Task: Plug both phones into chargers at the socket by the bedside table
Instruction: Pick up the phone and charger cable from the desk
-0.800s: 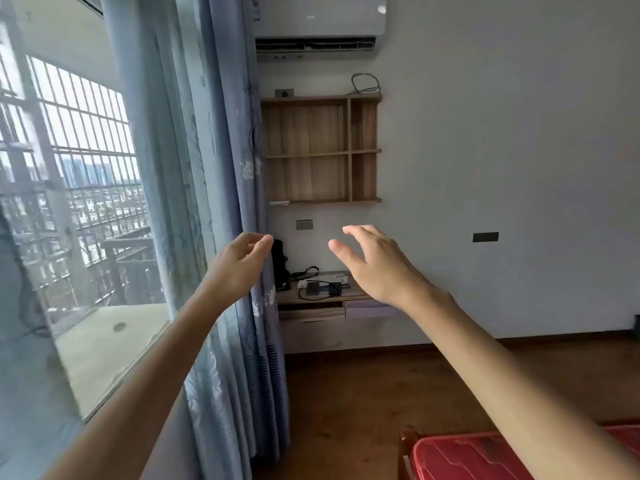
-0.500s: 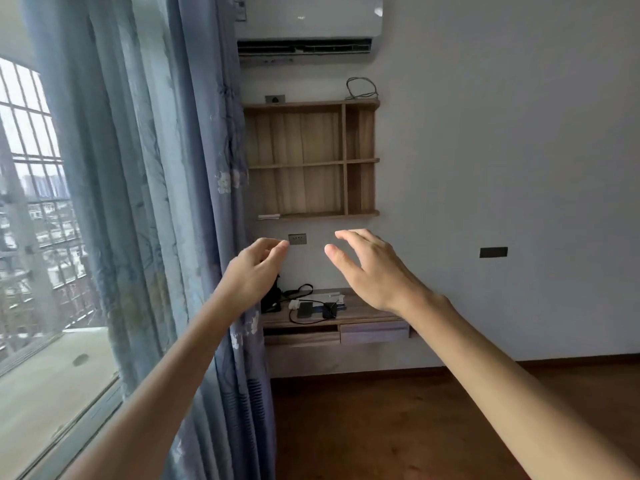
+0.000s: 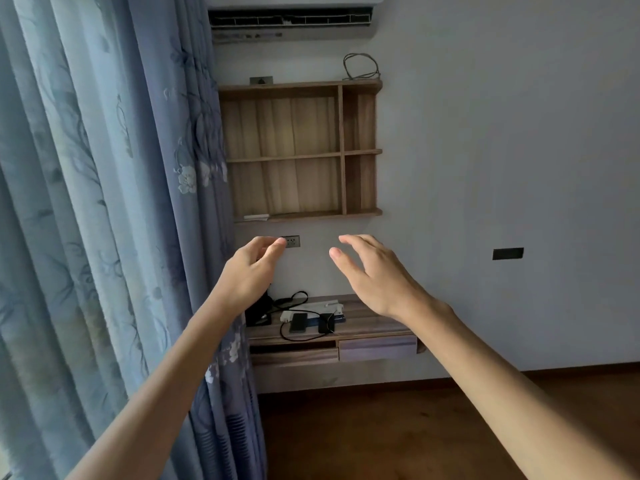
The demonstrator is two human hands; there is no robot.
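Both hands, left [image 3: 251, 275] and right [image 3: 372, 271], reached out empty, fingers apart, because the phones [image 3: 298, 322] lay far off on the desk [image 3: 367, 325], centre frame, under the socket [image 3: 292, 241].

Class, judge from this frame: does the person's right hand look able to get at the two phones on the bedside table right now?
Probably not yet. The right hand is open and raised, and the phones on the bedside table look well beyond it. Nothing blocks the way; a few steps closer should do.

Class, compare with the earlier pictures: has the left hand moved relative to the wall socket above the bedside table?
Yes. The left hand has risen and shifted right; its fingertips now overlap the wall socket, having started well below and left of it.
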